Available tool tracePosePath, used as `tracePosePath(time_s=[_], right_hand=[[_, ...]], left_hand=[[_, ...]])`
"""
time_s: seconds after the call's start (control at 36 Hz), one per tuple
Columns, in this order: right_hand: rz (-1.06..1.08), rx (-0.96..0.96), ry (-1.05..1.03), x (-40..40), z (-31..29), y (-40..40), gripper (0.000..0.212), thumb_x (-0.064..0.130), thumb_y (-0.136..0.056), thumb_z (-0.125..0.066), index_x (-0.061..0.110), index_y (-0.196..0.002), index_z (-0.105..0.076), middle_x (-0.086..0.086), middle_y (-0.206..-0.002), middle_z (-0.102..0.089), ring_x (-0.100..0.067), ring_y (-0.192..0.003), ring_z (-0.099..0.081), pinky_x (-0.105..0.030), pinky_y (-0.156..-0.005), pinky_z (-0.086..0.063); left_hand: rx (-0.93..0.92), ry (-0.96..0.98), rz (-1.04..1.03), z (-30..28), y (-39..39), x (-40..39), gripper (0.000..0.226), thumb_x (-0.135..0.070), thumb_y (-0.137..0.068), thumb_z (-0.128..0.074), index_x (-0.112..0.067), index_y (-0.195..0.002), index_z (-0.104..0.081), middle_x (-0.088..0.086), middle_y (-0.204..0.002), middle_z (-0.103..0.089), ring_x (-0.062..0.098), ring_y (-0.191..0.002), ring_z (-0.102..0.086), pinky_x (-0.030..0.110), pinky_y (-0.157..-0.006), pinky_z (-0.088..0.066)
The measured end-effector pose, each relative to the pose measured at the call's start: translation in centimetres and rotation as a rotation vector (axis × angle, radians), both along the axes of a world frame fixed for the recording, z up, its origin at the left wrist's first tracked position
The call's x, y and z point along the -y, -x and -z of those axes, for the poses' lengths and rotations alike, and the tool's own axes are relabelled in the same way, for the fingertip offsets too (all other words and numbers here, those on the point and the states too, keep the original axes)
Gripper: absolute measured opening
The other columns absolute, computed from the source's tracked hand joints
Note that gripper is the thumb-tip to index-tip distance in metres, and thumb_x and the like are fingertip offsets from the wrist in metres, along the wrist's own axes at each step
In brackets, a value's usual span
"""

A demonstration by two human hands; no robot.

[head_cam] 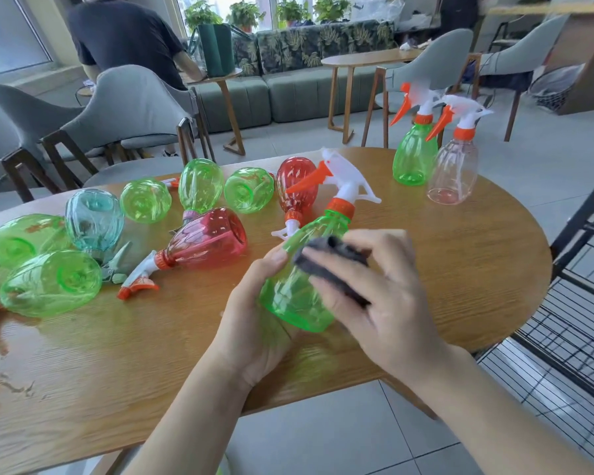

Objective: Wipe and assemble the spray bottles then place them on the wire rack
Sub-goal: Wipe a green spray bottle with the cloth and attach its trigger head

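Note:
My left hand (254, 313) grips a green spray bottle (294, 296) from below, tilted with its white and orange trigger head (340, 186) pointing up and away. My right hand (374, 293) holds a dark grey cloth (330, 265) pressed against the bottle's side. Two assembled bottles stand upright at the far right of the wooden table (460, 262): a green one (414, 156) and a clear one (455, 169). Several green, red and blue bottles lie on their sides to the left, among them a red bottle (206, 238) and a blue one (93, 217).
A black wire rack (570, 323) stands just right of the table. Grey chairs (124, 108) are behind the table, with a sofa, small tables and a person in dark clothes further back. A wet patch (0, 382) shines on the table's left front.

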State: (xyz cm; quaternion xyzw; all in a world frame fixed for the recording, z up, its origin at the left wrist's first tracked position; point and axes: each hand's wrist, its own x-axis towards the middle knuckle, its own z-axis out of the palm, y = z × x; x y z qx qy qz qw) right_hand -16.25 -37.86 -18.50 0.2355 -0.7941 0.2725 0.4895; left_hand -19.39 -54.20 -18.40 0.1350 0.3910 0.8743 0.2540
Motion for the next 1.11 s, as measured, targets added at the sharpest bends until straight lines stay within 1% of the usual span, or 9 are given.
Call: tracePosePath(time_s=[0.11,0.19,0.36,0.53,0.61,0.81,0.97,1.06,1.11], right_hand=[[0.005,0.119,0.227,-0.7,-0.4,0.6,0.028,0.029,-0.104,-0.058,0.017,-0.129,-0.068,-0.005,-0.113,-0.059,-0.029,-0.107,-0.056,-0.037,-0.096,-0.046],[-0.006,0.181,0.3,-0.6,-0.2,0.6,0.03,0.025,-0.103,-0.057,0.014,-0.13,-0.068,-0.005,-0.117,-0.058,-0.033,-0.113,-0.058,-0.037,-0.1,-0.047],[-0.06,0.131,0.177,0.3,0.6,-0.3,0.03,0.022,-0.102,-0.06,0.007,-0.126,-0.072,-0.015,-0.114,-0.059,-0.033,-0.102,-0.061,-0.042,-0.088,-0.051],[0.024,0.162,0.213,-0.5,0.0,0.4,0.028,0.023,-0.103,-0.06,0.013,-0.125,-0.073,-0.005,-0.113,-0.058,-0.026,-0.103,-0.056,-0.032,-0.094,-0.046],[-0.008,0.152,0.173,0.1,0.3,0.0,0.027,0.022,-0.101,-0.062,0.012,-0.123,-0.075,-0.01,-0.114,-0.061,-0.029,-0.101,-0.058,-0.038,-0.091,-0.049],[-0.072,0.0,-0.157,1.9,1.5,-1.1,0.02,0.022,-0.095,-0.072,0.018,-0.113,-0.081,-0.008,-0.106,-0.069,-0.026,-0.097,-0.057,-0.045,-0.083,-0.049],[-0.029,-0.087,-0.203,1.1,1.4,-0.6,0.021,0.023,-0.096,-0.072,0.019,-0.114,-0.08,-0.005,-0.108,-0.068,-0.024,-0.1,-0.052,-0.044,-0.082,-0.051],[-0.009,-0.088,-0.144,0.3,0.9,-0.2,0.02,0.024,-0.099,-0.069,0.019,-0.115,-0.079,-0.002,-0.114,-0.06,-0.024,-0.101,-0.051,-0.046,-0.085,-0.051],[0.009,-0.053,-0.066,-0.2,0.5,0.2,0.021,0.025,-0.101,-0.066,0.018,-0.117,-0.078,-0.004,-0.113,-0.061,-0.025,-0.101,-0.053,-0.046,-0.088,-0.05]], left_hand=[[0.002,0.022,0.02,0.3,0.1,0.1,0.078,-0.041,-0.076,-0.079,-0.006,-0.142,-0.055,0.017,-0.116,-0.067,0.031,-0.095,-0.068,0.044,-0.077,-0.057],[-0.013,0.036,0.007,0.3,0.1,0.0,0.077,-0.04,-0.079,-0.077,-0.006,-0.145,-0.054,0.017,-0.119,-0.066,0.03,-0.096,-0.068,0.044,-0.076,-0.058],[-0.018,0.078,-0.069,0.3,-0.1,0.2,0.088,-0.046,-0.084,-0.079,-0.004,-0.152,-0.042,0.024,-0.137,-0.053,0.039,-0.12,-0.054,0.05,-0.094,-0.048],[-0.013,0.177,-0.123,0.2,-0.1,-0.2,0.066,-0.043,-0.095,-0.063,-0.004,-0.147,-0.051,0.026,-0.138,-0.056,0.039,-0.12,-0.055,0.052,-0.099,-0.044],[-0.001,0.159,-0.125,0.2,-0.1,-0.2,0.062,-0.04,-0.098,-0.06,-0.002,-0.146,-0.051,0.032,-0.142,-0.053,0.04,-0.123,-0.055,0.052,-0.101,-0.045],[0.126,0.035,0.041,-0.2,-0.7,0.1,0.058,-0.051,-0.101,-0.045,0.003,-0.12,-0.057,0.017,-0.093,-0.069,0.027,-0.088,-0.072,0.031,-0.074,-0.06],[0.148,0.007,0.046,-0.2,-0.4,0.3,0.075,-0.049,-0.102,-0.051,0.007,-0.15,-0.043,0.022,-0.127,-0.061,0.033,-0.121,-0.062,0.038,-0.1,-0.055],[0.089,-0.006,0.017,0.1,-0.1,0.2,0.067,-0.045,-0.097,-0.059,0.004,-0.143,-0.055,0.027,-0.134,-0.06,0.038,-0.127,-0.06,0.044,-0.104,-0.054],[0.054,0.019,-0.004,0.1,0.0,0.1,0.054,-0.042,-0.093,-0.06,-0.004,-0.131,-0.068,0.021,-0.124,-0.068,0.032,-0.111,-0.068,0.043,-0.091,-0.057]])
